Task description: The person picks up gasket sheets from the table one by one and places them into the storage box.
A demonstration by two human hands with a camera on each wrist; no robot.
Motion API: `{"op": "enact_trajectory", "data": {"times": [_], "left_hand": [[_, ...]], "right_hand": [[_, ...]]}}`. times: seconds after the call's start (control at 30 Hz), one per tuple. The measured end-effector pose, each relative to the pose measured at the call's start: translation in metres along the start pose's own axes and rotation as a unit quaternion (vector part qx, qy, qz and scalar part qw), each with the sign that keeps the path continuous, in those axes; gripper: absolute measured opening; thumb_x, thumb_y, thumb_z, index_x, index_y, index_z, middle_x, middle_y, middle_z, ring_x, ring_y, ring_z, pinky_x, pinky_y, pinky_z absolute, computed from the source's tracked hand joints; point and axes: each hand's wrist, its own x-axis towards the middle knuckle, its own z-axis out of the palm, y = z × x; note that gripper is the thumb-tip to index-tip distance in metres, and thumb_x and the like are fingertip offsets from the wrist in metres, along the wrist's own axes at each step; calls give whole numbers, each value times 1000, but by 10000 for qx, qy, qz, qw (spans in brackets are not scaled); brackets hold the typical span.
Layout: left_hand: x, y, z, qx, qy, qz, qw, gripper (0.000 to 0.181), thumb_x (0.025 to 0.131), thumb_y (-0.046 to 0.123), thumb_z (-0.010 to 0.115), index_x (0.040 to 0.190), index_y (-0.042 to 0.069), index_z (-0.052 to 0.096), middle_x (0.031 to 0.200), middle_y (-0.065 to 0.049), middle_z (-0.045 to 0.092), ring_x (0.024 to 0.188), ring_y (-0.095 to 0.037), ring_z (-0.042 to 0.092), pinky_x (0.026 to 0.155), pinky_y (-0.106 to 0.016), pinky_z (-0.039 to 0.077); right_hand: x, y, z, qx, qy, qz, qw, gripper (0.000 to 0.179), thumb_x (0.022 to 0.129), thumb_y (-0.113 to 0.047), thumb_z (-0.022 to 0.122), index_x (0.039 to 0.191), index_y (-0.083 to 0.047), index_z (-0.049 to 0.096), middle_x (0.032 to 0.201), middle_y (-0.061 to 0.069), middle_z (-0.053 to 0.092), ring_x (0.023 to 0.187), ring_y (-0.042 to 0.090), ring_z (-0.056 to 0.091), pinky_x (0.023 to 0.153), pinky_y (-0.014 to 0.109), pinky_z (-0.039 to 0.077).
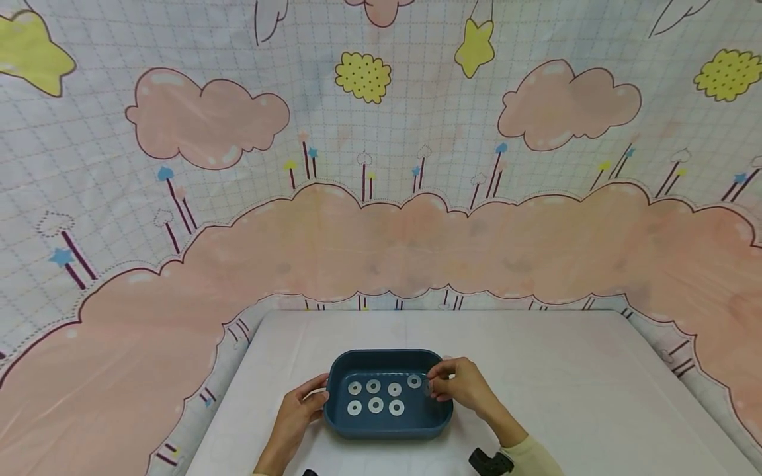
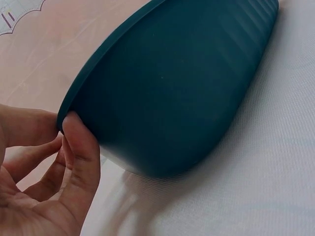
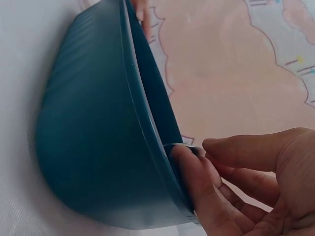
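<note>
A dark blue rectangular tub (image 1: 389, 433) with rounded corners stands on the white-covered table, with several flat pale washers (image 1: 376, 404) in two rows on its floor. My left hand (image 1: 300, 404) holds the tub's left end; in the left wrist view its thumb and fingers (image 2: 81, 152) pinch the rim. Over the right end of the tub, my right hand (image 1: 460, 383) pinches a thin round piece, apparently another washer. In the right wrist view only a shiny edge of that washer (image 3: 181, 144) shows at the fingertips, just inside the rim; the fingers hide the rest.
The white tablecloth (image 1: 553, 377) extends around the tub on all sides. Behind the table hangs a printed curtain (image 1: 393, 244) with clouds and stars. A black wrist device (image 1: 491, 461) sits at the right sleeve.
</note>
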Motion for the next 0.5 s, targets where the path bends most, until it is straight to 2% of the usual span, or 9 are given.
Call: {"op": "enact_trajectory", "data": {"times": [0.33,0.5], "left_hand": [[2,-2,0,-7,-10,-10,10000,45,94,7,60,138,1,54,127,-16,57,95,-18,62,73,-28,54],[3,-2,-1,-8,-18,-42,10000,45,95,7,59,139,1,54,128,-16,57,95,-18,62,73,-28,54]], "right_hand": [[-4,-1,-9,-48,230,53,9997,20,87,-8,70,102,4,70,88,9,70,69,16,70,63,29,59],[-3,-3,-17,102,372,-9,9993,19,87,-8,69,103,4,70,90,10,71,71,18,71,64,30,59]]}}
